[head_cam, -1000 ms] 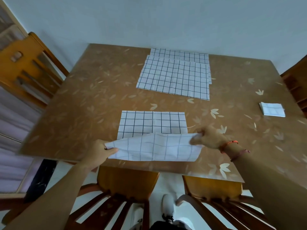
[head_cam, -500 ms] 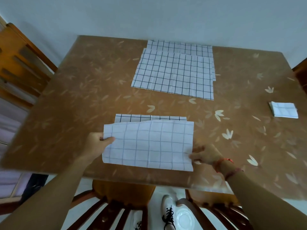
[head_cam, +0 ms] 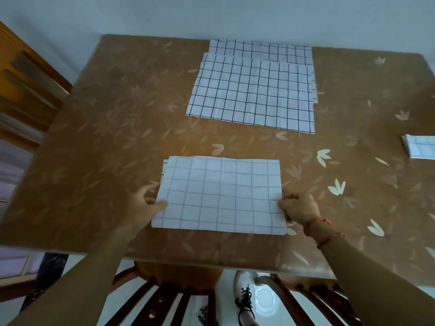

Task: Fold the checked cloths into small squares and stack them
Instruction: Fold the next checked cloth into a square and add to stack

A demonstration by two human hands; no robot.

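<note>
A white checked cloth lies folded in half near the table's front edge, its pale back side facing up. My left hand pinches its left edge with the thumb on top. At the right edge, my right hand grips the cloth with curled fingers. A pile of unfolded checked cloths lies flat at the back middle of the table. A small folded square rests at the far right, partly cut off by the frame.
The brown table has a leaf pattern and a glossy cover. Wooden chairs stand at the left and below the front edge. A shoe shows on the floor.
The near half of the cloth was lifted and carried over the far half, and it now lies flat on it. Both hands slid down to the side edges.
</note>
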